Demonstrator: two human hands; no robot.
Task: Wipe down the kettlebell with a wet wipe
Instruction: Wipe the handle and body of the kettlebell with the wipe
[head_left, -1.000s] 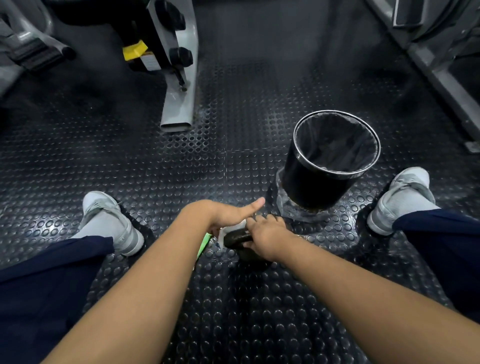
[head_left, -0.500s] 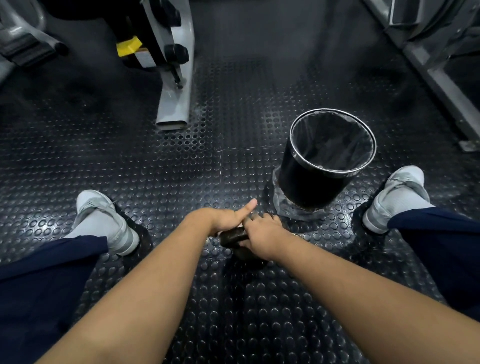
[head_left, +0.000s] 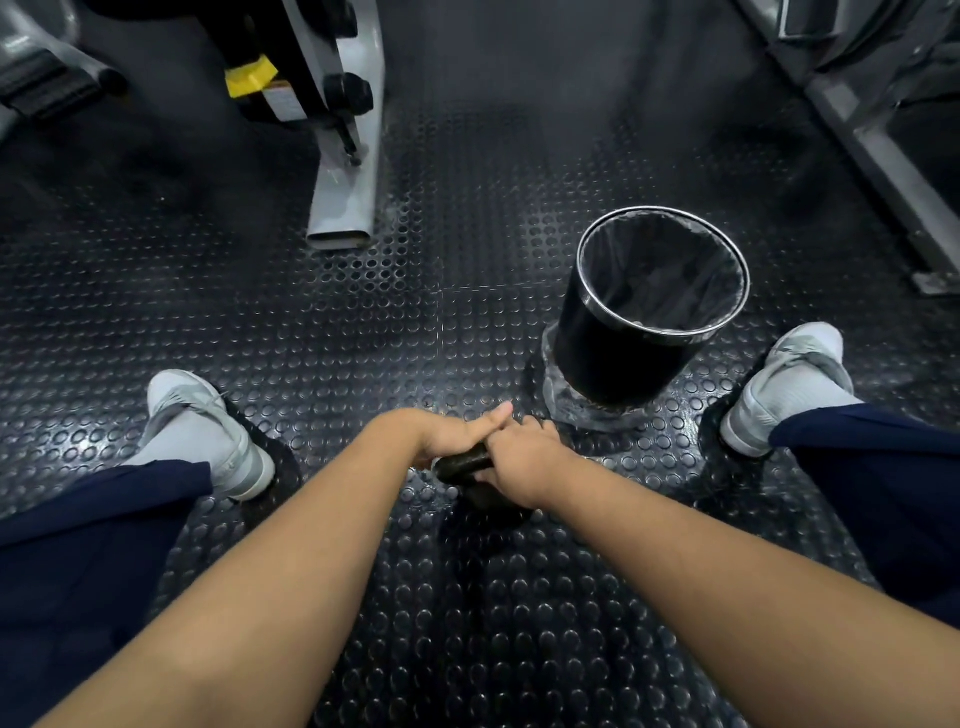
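A black kettlebell (head_left: 464, 464) stands on the studded rubber floor between my feet. Only a short stretch of its handle and a bit of its dark body show below my hands. My right hand (head_left: 524, 465) is wrapped around the right part of the handle. My left hand (head_left: 452, 434) is curled over the handle's left end, its thumb stretched out and touching my right hand. The wet wipe is hidden under my left palm.
A black waste bin (head_left: 613, 358) with a bin liner and a metal rim stands just beyond my right hand. My grey shoes rest at the left (head_left: 208, 431) and right (head_left: 784, 384). A grey machine foot (head_left: 345, 208) lies far left, and a metal frame (head_left: 878, 161) runs along the far right.
My left hand slid right along the handle until it met my right hand. The white wipe and a green packet seen under it a second ago are now covered.
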